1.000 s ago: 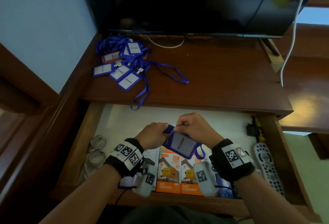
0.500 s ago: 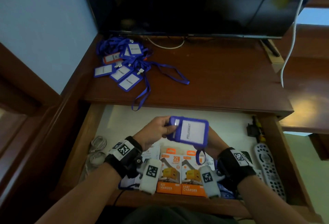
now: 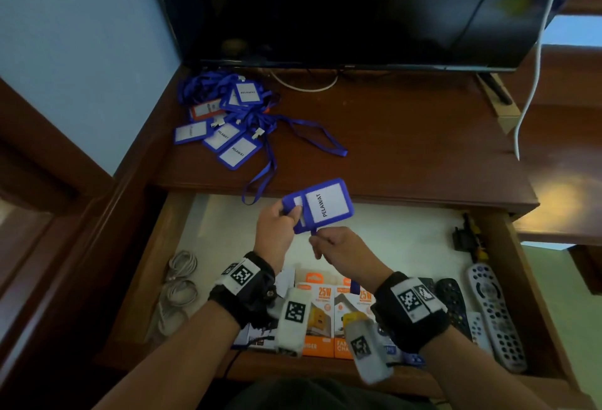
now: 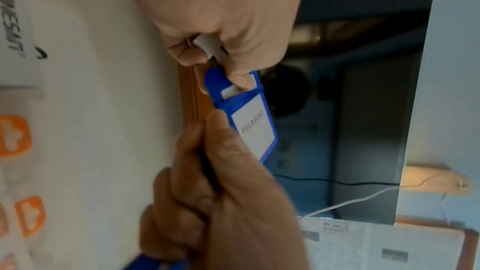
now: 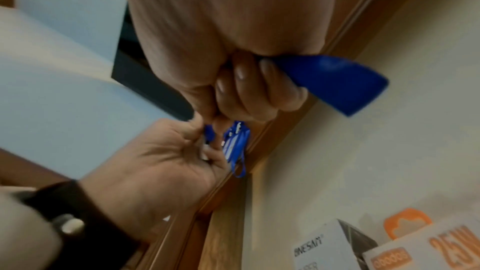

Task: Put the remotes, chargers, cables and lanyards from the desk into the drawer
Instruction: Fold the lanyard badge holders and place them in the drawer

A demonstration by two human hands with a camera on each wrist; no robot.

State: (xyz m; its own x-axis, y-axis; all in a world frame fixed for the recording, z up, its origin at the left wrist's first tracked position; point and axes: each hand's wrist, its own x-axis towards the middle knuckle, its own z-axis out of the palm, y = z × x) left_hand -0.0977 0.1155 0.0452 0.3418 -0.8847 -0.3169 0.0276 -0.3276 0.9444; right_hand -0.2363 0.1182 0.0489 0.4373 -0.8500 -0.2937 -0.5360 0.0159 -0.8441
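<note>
Already in drawer [image 3: 508, 266]: cables [image 3: 180, 282], chargers [image 3: 335, 318], remotes [image 3: 488, 308]. Held above it: one badge [image 3: 321, 206], pinched at its clip end by left hand [image 3: 277, 230], strap gathered in curled right hand [image 3: 342, 251]. Left on desk [image 3: 407, 149]: lanyards [image 3: 228, 119], tangled in a pile.

We seem to be in a home room or small office corner; a dark flat television [image 3: 342, 8] stands on a brown wooden surface [image 3: 407, 135] set against a pale blue wall [image 3: 81, 34]; a white cable [image 3: 534, 61] hangs down at its right side; visitor badges on blue lanyards [image 3: 228, 116] lie heaped on the wood; the open drawer [image 3: 407, 237] below us holds remote controls [image 3: 495, 312], boxed chargers [image 3: 325, 312] and coiled cables [image 3: 179, 285], which suits a living room as well as a reception desk.
</note>
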